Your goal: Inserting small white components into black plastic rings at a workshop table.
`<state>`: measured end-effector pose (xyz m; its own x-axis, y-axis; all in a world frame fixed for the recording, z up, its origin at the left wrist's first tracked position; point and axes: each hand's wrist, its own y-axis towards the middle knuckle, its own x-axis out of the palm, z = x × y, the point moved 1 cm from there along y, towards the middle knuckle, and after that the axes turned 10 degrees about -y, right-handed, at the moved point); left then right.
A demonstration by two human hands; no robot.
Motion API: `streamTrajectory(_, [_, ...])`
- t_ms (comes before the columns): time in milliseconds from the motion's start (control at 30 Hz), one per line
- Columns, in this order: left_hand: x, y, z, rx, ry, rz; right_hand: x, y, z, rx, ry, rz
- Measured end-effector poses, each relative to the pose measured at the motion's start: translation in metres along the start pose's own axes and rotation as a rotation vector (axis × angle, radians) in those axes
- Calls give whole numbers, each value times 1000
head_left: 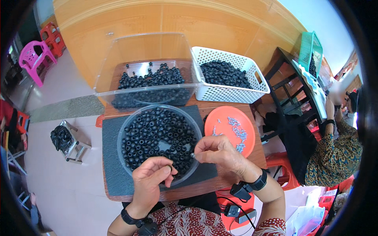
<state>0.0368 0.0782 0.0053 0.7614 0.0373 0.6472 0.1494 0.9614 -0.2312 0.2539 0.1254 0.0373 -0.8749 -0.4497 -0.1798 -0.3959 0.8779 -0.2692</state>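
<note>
Right hand (220,154): grip pinched on tiny silvery piece (192,155), right rim of round clear plastic tub (162,146) | left hand (150,176): tub's near rim, curled, hold unclear | slack pinch could lose piece among round black beads (138,122)

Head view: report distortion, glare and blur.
Head view: lines on the wooden panel bow; head view: the upper-right wall looks washed pale; head view: a blurred patch covers part of the person at right, the silver piece at the right hand lacks detail.
</note>
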Motion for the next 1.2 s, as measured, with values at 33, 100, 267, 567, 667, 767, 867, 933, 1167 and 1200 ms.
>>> streamTrajectory(33, [0,1,0,12,5,12,6,4,-2,1,16,-37])
streamTrajectory(100, [-2,4,1,13,51,3,17,13,-3,11,27,-96])
streamTrajectory(267, [-3,4,4,30,156,-45,34,25,-3,-22,7,-138])
streamTrajectory(567, [-19,15,9,-38,178,-56,42,32,-5,-95,-171,-141])
streamTrajectory(667, [-19,18,11,-147,68,-6,47,33,-5,-285,-340,-8])
streamTrajectory(767, [-17,21,13,-175,59,30,46,34,1,-481,-493,123])
streamTrajectory(867, [-16,25,16,-63,201,60,43,39,8,-591,-629,205])
streamTrajectory(933, [-16,31,17,30,309,79,40,39,8,-638,-720,256])
streamTrajectory(1167, [-25,34,22,121,360,52,34,31,6,-491,-657,211])
streamTrajectory(1200, [-27,32,23,47,243,22,35,30,4,-425,-595,176])
